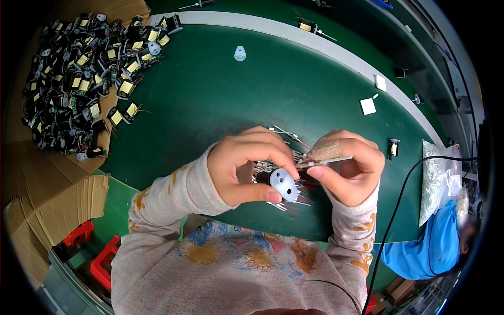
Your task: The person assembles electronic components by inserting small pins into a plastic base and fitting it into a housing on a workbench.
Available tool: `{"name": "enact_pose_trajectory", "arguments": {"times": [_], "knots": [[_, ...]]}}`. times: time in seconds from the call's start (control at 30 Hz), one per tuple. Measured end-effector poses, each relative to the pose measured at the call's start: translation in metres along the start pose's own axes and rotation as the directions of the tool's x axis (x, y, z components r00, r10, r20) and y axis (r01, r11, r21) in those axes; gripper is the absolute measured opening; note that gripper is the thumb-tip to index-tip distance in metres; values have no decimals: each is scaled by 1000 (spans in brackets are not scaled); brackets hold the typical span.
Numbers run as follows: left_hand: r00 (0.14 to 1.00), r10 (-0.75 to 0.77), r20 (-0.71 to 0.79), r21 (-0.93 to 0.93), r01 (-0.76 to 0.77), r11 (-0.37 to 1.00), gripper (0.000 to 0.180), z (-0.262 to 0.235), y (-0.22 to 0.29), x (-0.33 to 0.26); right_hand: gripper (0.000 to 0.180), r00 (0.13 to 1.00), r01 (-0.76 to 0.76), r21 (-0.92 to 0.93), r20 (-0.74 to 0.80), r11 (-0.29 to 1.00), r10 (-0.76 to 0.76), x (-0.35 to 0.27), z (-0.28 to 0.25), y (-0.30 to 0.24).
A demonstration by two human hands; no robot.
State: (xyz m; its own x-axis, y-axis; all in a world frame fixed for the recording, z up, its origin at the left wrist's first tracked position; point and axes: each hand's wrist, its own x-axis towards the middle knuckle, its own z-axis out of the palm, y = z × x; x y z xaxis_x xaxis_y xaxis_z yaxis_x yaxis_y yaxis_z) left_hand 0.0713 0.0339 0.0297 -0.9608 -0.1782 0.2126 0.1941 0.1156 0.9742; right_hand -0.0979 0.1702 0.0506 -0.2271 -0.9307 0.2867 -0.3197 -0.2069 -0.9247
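Far to the left of the green mat (220,100), a heap of small circuit parts (84,79) with yellow-taped coils lies on cardboard (58,205). Nearer the centre of the mat, the left hand (247,170) is closed on a small part with a round white cap (284,184), thumb below and fingers curled over the top; the cap has two small holes and faces up towards the camera, and a dark body shows just behind it. Under the hands, on the mat, lies a loose scatter of thin wires (294,152), some pale, some red. To the right of the cap, the right hand (349,168) is pinched shut on a thin pale wire (325,161), whose free end points left towards the cap without clearly touching it. One finger of this hand carries a tan wrap. The likely fault here is a wire missing its hole or bending, since the holes are small and the wire slender; a loose hold could also let the cap tilt. Beyond the right hand, a small coil part (394,148) and two white squares (368,106) rest on the mat.
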Motion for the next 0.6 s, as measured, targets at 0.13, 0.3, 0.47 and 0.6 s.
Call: {"name": "enact_pose_trajectory", "arguments": {"times": [0.13, 0.3, 0.47, 0.6], "knots": [[998, 20, -51, 28, -18, 999, 31, 3, -3, -4, 15, 974, 7, 173, -226, 985, 33, -4, -3, -6], [965, -50, -258, 101, 78, 992, 34, 16, -11, -7, 18, 909, 42, 142, -415, 989, 21, -16, -2, -16], [938, 245, -245, 402, -131, 906, 41, 15, -11, -8, 18, 890, -128, 225, -404, 966, 212, -20, 12, -25], [912, 348, -219, 408, -238, 881, 45, 16, -17, -8, 19, 890, -112, 193, -417, 975, 185, -19, 16, -26]]}}
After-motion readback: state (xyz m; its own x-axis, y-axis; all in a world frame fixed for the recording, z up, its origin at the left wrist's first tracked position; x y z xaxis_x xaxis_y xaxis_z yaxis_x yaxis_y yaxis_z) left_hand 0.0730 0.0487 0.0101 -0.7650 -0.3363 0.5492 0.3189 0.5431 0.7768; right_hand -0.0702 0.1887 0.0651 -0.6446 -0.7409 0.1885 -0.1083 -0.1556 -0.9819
